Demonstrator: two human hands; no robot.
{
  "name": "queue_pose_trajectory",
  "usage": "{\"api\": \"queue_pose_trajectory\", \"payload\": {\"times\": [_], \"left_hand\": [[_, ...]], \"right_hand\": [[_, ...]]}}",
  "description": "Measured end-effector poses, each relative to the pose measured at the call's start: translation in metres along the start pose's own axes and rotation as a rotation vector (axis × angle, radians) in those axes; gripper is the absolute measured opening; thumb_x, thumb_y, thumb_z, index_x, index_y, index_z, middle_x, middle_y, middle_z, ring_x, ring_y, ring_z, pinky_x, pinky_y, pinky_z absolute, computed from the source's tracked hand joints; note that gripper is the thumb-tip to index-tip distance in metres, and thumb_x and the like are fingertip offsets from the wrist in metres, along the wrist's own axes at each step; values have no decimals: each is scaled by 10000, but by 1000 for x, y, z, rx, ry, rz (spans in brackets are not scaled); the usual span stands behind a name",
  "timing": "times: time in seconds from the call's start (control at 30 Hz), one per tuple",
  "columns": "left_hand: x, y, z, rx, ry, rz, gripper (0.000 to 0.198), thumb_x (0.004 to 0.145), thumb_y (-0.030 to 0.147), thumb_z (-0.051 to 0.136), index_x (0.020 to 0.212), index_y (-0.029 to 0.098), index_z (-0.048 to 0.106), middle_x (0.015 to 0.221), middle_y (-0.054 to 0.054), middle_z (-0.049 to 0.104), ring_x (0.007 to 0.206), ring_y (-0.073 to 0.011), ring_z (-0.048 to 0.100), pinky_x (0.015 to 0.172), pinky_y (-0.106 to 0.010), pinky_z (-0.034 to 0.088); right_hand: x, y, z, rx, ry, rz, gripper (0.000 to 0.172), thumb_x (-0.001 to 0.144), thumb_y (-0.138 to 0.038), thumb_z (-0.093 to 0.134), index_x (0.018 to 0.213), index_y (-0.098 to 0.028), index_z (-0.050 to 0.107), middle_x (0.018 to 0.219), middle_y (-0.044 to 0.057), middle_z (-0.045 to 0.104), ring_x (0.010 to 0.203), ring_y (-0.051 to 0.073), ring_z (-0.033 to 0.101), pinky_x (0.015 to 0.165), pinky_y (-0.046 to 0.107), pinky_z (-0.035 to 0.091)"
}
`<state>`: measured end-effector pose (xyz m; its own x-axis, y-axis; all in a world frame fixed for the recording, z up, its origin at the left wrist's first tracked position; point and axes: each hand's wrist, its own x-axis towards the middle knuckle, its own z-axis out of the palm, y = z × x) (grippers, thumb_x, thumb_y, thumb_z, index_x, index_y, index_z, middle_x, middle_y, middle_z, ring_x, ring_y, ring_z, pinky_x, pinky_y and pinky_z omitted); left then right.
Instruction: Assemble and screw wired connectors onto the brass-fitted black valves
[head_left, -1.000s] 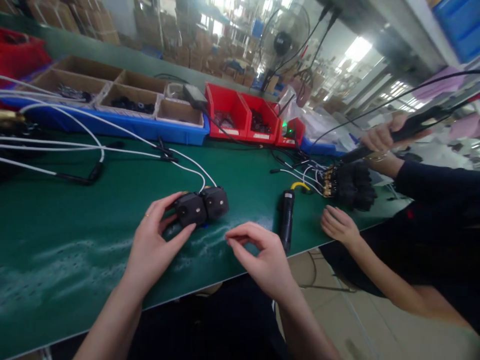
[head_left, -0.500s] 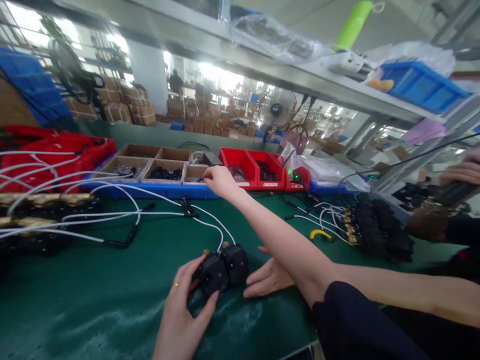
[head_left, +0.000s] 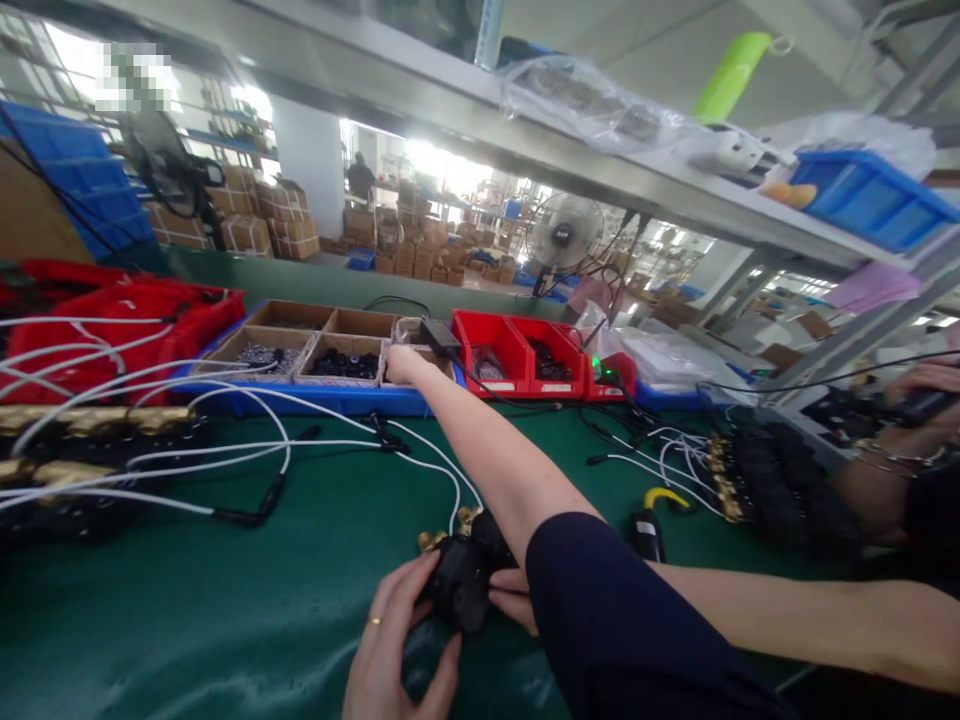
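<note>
My left hand (head_left: 401,635), with a ring on one finger, curls around the left side of a black housing with a brass fitting (head_left: 459,585). Close behind it stands a second black housing (head_left: 491,540), partly covered by an arm; white cables lead away from the pair. My right hand (head_left: 405,366), below a navy sleeve, dips into a small cardboard compartment (head_left: 442,372); its fingertips are hidden inside. Fingers of another hand (head_left: 514,592), on a bare forearm entering from the right edge, touch the first housing's right side.
A blue tray (head_left: 330,402) holds compartments of small parts, beside red bins (head_left: 491,350). Brass-fitted units (head_left: 82,430) with cables lie left; more black units (head_left: 780,500) lie right. A yellow-hooked black tool (head_left: 649,535) is nearby. A co-worker's hand (head_left: 926,385) grips something dark.
My right hand has moved left and down into the compartment. My left hand has closed in on the housing, and the other hand now touches it. The view has shifted slightly.
</note>
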<state>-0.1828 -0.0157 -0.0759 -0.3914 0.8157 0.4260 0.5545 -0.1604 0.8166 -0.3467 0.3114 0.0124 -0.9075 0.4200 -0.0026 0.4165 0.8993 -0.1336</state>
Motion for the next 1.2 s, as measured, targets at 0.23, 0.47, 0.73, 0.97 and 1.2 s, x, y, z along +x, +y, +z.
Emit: {"api": "queue_pose_trajectory", "payload": {"times": [0.23,0.47,0.73,0.97,1.2], "left_hand": [[8,7,9,128,83,-11,531,918,291,623,1422,300,458,1380,-95,540,1275,-266,566,1030,-416,557],[12,2,10,155,53,-2,516,927,283,614,1413,338,448,1372,-80,523,1261,-245,560,951,-381,601],[16,2,2,-73,40,-134,443,887,297,645,1323,362,598,1202,-43,567,1046,-190,640,857,-304,614],[20,12,-1,-170,57,-211,435,797,317,692,1231,347,684,1096,-36,603,968,-187,651,831,-309,617],[22,16,-3,-207,45,-241,447,767,361,738,1211,352,691,1136,-24,595,1000,-196,659,857,-320,611]], "right_hand": [[-5,1,-2,48,-13,100,293,968,-339,650,1151,-111,642,1172,109,648,1069,226,647,929,417,558],[-25,-1,-10,165,113,193,266,965,-317,652,1139,-116,647,1178,100,651,1084,230,642,951,445,549],[-101,-13,-49,542,375,136,41,877,-146,686,894,-115,708,984,71,730,1018,205,679,959,364,530],[-272,-35,-37,998,321,38,88,816,-203,701,864,-136,729,784,35,741,708,148,701,683,238,566],[-370,-60,21,1152,667,183,66,841,-209,689,799,-179,730,795,23,689,761,132,638,713,225,511]]}}
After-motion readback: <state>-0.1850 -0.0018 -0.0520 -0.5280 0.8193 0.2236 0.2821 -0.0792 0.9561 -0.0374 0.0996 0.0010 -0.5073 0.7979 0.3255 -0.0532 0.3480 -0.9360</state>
